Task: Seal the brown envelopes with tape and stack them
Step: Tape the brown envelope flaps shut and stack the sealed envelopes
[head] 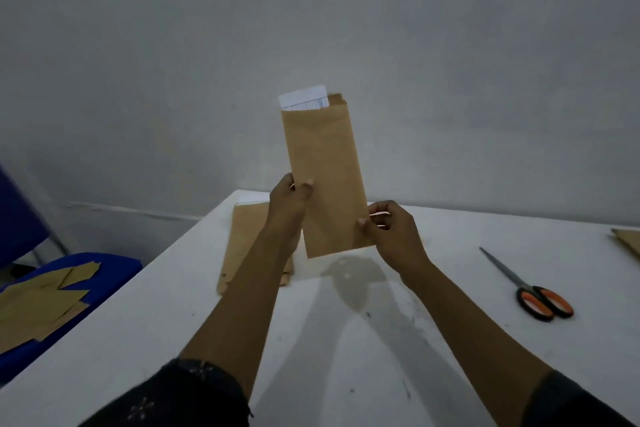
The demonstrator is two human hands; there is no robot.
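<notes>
I hold a long brown envelope (325, 170) upright above the white table (346, 340). White paper (303, 99) sticks out of its open top, and the flap stands up behind it. My left hand (289, 208) pinches the envelope's left edge, thumb on the front. My right hand (391, 232) pinches its lower right edge. More brown envelopes (242, 246) lie flat on the table behind my left forearm, partly hidden by it. No tape shows in this view.
Scissors with orange and black handles (530, 288) lie on the table to the right. A corner of another brown envelope (628, 243) shows at the right edge. Several brown envelopes (41, 302) lie on a blue chair (114, 267) left of the table.
</notes>
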